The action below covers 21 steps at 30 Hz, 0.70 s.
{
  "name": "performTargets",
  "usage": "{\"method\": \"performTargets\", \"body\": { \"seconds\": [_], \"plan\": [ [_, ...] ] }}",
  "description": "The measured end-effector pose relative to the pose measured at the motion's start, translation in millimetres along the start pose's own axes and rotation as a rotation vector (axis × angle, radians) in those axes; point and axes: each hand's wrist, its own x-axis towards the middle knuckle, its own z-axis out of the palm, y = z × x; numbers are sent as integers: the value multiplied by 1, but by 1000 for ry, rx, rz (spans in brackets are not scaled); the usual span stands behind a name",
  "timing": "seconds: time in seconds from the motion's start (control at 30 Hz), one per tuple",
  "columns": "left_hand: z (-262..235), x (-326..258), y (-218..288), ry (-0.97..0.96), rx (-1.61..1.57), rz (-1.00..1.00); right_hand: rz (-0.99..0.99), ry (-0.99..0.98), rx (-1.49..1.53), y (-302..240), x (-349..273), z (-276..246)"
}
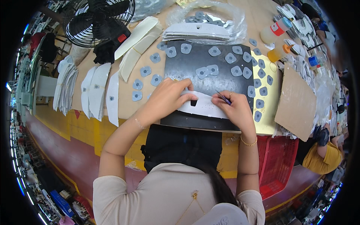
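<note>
A white curved panel (208, 106) with a dark square cutout lies across the black work mat (183, 77). My left hand (168, 95) pinches its left end, thumb on top beside the cutout. At the other end, my right hand (238, 108) rests with its fingertips on the panel. Those fingers are closed round a thin, purple pen-like tool (225, 98), its narrow tip pointing up and left; its exact kind cannot be made out. Grey rounded patches with dark centres, such as this overlapping pair (207, 71), lie on the mat beyond my hands.
More patches lie on the yellow sheet (268, 99) at right. White panels (197, 32) are stacked at the back; others (95, 90) lie at left. A fan (99, 20), two bottles (275, 30), brown cardboard (296, 101) and a red crate (277, 165) surround the work area.
</note>
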Motion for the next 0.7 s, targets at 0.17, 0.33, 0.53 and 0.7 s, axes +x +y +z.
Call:
{"method": "performTargets", "body": {
  "seconds": [0.17, 0.33, 0.53, 0.7],
  "plan": [
    [-1, 32, -27, 58, 207, 80, -56, 218, -328, 10, 17, 5],
    [-29, 117, -43, 328, 257, 137, -47, 367, -253, 3, 4, 4],
    [-58, 214, -81, 140, 315, 144, -95, 387, -135, -2, -13, 6],
    [-49, 204, -35, 228, 629, 83, -107, 466, -126, 4, -24, -5]
  ]
}}
